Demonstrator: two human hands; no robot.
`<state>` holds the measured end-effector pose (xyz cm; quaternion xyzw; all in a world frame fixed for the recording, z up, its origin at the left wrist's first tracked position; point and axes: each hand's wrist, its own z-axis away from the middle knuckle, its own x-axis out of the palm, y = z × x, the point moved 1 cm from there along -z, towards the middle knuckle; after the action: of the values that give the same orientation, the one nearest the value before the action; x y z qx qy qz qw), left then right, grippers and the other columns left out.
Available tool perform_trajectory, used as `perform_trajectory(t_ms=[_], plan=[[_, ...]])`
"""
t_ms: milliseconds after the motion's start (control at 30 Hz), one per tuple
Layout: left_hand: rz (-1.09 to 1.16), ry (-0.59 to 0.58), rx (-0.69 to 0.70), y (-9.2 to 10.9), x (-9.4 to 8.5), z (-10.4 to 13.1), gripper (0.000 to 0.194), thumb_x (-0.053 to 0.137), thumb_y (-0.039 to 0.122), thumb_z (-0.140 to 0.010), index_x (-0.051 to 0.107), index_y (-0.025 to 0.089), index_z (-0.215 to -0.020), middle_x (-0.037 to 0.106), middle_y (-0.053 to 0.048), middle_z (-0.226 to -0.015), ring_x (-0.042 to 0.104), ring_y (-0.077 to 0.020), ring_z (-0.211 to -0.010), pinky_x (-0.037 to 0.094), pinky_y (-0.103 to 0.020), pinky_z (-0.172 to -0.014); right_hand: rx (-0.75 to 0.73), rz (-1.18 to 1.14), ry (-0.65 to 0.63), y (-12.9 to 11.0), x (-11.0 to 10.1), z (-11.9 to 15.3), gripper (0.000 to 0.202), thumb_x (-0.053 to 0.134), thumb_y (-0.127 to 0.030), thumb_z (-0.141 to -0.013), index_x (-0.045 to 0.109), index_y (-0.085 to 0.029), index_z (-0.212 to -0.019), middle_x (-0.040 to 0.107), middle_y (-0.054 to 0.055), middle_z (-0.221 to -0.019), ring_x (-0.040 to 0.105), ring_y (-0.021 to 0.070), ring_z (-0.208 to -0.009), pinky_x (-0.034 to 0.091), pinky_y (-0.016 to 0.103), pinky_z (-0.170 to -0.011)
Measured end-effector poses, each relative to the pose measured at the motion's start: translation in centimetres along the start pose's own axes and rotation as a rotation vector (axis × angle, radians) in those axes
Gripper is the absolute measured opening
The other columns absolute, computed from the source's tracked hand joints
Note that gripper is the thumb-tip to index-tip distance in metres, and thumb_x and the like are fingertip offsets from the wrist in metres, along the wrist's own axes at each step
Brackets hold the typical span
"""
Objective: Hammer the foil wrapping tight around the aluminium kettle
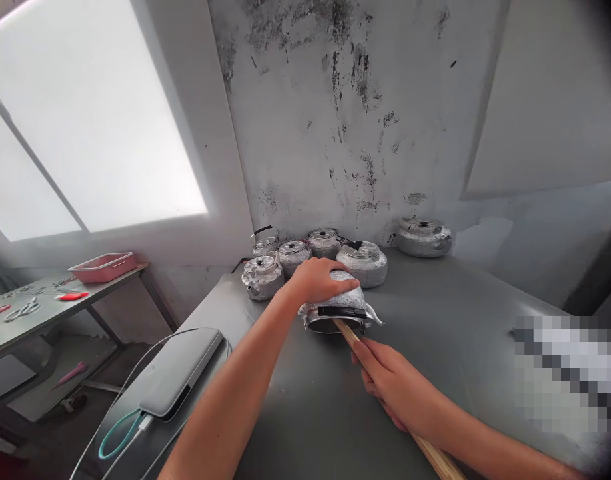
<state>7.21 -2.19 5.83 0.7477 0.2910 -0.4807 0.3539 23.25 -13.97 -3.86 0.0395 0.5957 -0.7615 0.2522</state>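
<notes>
Wooden stick [346, 333], tip hidden inside metal kettle [349, 300], butt cropped at five o'clock, pixelated object [568, 373] at four o'clock unidentifiable, tiny pieces [42, 287] at nine o'clock indistinct

1. We see a kettle [350, 300] of shiny metal, its skin rough and crinkled.
2. Its handle [342, 311] looks to us like plastic.
3. We find the stick [346, 331] to be smooth-looking wood.
4. We see smooth, dully glossy metal on the surface [305, 413].
5. The basket [105, 270] looks plastic to us.
</notes>
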Motion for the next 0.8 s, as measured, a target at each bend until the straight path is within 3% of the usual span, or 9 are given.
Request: perform_trajectory(t_ms=[300,500,667,800], plan=[[-0.004,-0.004,-0.004,0.3,-0.2,0.2,0.053,0.051,0.069,-0.088,0.071,0.033,-0.122,0.073,0.001,-0.120,0.066,-0.0278,-0.110,0.051,-0.034,-0.095,0.007,-0.015,-0.012,-0.6,-0.2,0.2,0.042,0.024,-0.055,-0.102,0.047,-0.022,-0.091,0.035,-0.009,-0.061,0.026,0.0040,-0.035,0.027,0.017,-0.030],[-0.020,0.010,-0.006,0.2,0.0,0.1,0.053,0.050,0.070,-0.088,0.071,0.035,-0.121,0.073,0.002,-0.120,0.067,-0.0278,-0.110,0.051,-0.036,-0.095,0.024,0.055,-0.049,-0.1,-0.3,-0.3,0.041,0.022,-0.052,-0.102,0.047,-0.020,-0.092,0.040,-0.008,-0.061,0.030,0.0040,-0.031,0.029,0.019,-0.029],[-0.017,0.014,0.003,0.3,0.0,0.1,0.051,0.051,0.069,-0.088,0.072,0.035,-0.120,0.072,0.002,-0.121,0.066,-0.0278,-0.111,0.050,-0.036,-0.096,-0.056,0.037,-0.005,0.4,-0.4,-0.6,0.044,0.023,-0.057,-0.101,0.048,-0.021,-0.091,0.041,-0.007,-0.065,0.032,0.0040,-0.034,0.028,0.018,-0.029],[-0.014,0.006,0.016,0.2,0.0,0.1,0.052,0.050,0.068,-0.089,0.072,0.033,-0.121,0.072,0.002,-0.122,0.066,-0.0270,-0.112,0.048,-0.035,-0.099,-0.001,0.065,-0.046,0.5,-0.6,-0.7,0.044,0.026,-0.059,-0.100,0.048,-0.021,-0.093,0.041,-0.007,-0.063,0.031,0.0045,-0.034,0.030,0.018,-0.028]])
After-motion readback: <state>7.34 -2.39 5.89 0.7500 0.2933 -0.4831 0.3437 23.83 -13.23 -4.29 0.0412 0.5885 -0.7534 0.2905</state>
